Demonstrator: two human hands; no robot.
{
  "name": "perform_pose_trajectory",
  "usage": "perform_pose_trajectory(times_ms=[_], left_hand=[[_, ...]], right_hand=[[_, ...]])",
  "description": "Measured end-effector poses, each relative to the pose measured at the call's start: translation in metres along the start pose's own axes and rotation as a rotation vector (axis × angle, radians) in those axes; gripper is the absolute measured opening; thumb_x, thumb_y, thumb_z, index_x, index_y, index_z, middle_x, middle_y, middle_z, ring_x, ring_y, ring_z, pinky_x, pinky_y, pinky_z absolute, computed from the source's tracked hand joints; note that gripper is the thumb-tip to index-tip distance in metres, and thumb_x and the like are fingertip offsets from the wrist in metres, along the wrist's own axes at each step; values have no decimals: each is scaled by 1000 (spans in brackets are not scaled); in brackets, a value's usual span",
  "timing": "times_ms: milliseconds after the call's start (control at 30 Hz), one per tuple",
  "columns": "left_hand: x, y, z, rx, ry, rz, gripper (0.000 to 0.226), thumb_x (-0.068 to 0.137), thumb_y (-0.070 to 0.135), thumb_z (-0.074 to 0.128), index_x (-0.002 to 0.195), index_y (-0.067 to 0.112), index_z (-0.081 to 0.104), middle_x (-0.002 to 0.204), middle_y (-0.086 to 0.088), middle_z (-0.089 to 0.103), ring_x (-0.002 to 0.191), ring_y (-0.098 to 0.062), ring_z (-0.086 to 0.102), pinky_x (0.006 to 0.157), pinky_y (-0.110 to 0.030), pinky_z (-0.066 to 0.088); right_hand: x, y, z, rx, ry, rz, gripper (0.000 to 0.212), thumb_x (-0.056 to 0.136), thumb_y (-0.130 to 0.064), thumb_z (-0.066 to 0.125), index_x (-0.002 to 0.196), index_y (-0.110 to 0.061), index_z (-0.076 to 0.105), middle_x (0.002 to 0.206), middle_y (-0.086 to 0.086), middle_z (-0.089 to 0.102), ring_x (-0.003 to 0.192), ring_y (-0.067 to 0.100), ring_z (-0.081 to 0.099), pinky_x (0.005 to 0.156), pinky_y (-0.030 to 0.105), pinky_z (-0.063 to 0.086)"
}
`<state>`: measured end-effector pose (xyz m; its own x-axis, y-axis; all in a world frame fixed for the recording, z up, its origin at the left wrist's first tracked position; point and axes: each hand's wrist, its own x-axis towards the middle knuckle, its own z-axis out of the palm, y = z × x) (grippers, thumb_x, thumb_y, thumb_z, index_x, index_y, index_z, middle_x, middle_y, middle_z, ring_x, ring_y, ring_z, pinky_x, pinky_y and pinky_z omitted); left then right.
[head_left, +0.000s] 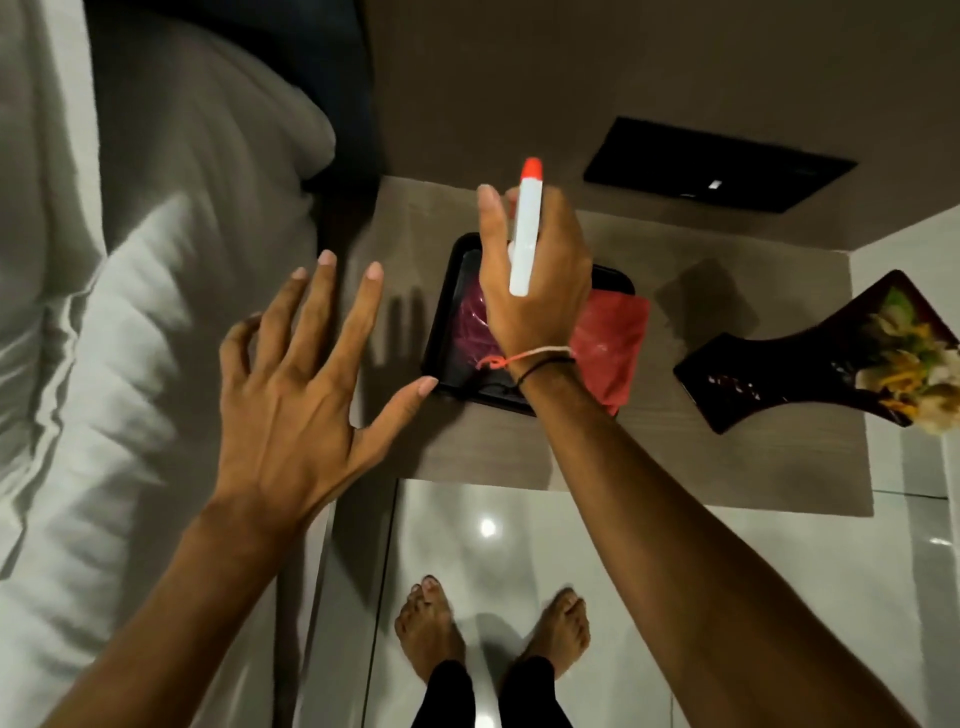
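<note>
My right hand (535, 275) grips a white spray bottle (524, 239) with an orange nozzle tip, raised above a black tray (447, 317). The tray lies on a brown bedside table (675, 447) and holds a purple packet (475, 327) and a red packet (618, 343), both partly hidden by my wrist. My left hand (301, 374) hovers with fingers spread, holding nothing, between the bed and the tray; its thumb tip is close to the tray's near left corner.
A white duvet and pillow (130, 312) fill the left side. A black dish with flower decoration (831, 358) sits at the table's right edge. A black panel (717, 166) is on the wall behind. My bare feet (488, 623) stand on glossy white tiles.
</note>
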<state>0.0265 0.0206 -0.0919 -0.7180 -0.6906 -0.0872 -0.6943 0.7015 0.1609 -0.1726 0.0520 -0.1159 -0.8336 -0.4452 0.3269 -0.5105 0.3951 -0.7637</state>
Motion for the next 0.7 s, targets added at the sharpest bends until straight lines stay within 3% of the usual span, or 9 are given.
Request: perform_pose_trajectory(times_ms=[100,167,233,300,367,500,600,700], left_hand=[[-2,4,1,-35,-56,-1,90,89,82,13,163,31,11,171,-11,19,157,-32,24,114,-54,33],[-10,12,4,-83,-98,-1,90,89,81,13,162,29,15,171,-12,21,156,-32,25,116,-56,32],[-20,27,12,-125,-144,34,88,91,77,20,161,24,25,166,-17,33,151,-35,36,114,-57,36],[-23,63,26,-222,-213,107,78,95,67,29,157,21,35,157,-18,47,143,-36,49,112,-55,42],[-23,96,44,-369,-292,168,63,100,53,36,155,21,41,156,-12,50,138,-32,53,113,-51,47],[4,143,77,-574,-362,109,53,103,27,47,156,27,37,162,-7,34,140,-30,46,114,-46,45],[35,168,92,-622,-351,-63,68,98,18,54,159,25,25,165,-13,21,141,-38,42,113,-53,45],[57,189,102,-685,-355,-191,75,99,19,52,162,20,13,162,-20,23,138,-44,43,114,-57,42]], right_hand=[[0,2,-5,10,-50,-24,49,88,-50,67,110,-6,65,89,1,67,71,4,60,67,18,55],[-17,16,-15,63,-221,12,66,81,-52,76,129,-10,57,112,1,66,92,5,64,82,19,57],[-44,39,-35,40,-355,55,82,78,-58,77,143,-19,46,139,3,57,120,12,60,99,29,56],[-61,74,-64,-10,-314,118,80,80,-59,74,145,-26,42,144,-3,52,127,3,54,103,16,49],[-73,106,-88,-15,-173,216,62,85,-50,74,138,-29,48,132,-6,56,116,-7,55,93,4,46],[-67,148,-102,175,-13,633,50,85,-18,81,127,-4,56,114,13,68,98,19,66,86,31,58],[-44,167,-98,274,-74,840,42,81,-13,84,114,5,66,99,22,74,82,19,67,68,21,56],[-32,175,-95,272,-195,833,27,79,-13,86,100,-1,74,90,16,76,70,10,70,68,25,60]])
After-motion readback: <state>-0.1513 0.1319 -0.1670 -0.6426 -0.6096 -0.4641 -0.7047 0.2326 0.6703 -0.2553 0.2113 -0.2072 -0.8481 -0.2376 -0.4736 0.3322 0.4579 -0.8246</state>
